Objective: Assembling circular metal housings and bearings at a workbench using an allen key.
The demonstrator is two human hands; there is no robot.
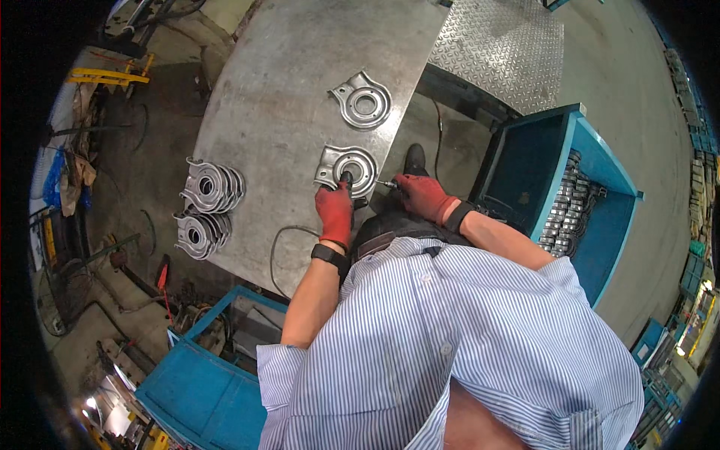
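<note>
Tabletop (277,105) sheen — edges bent, dark.

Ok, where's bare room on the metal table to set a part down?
On the table, the widest bare patch lies between the two stacks and the far part; beyond that part is bare too. Crowded: the near part, left hand on it, right hand alongside.

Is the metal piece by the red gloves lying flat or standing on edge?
Lying flat: the metal piece turns its round face up toward the camera, the left hand over its near edge.
</note>
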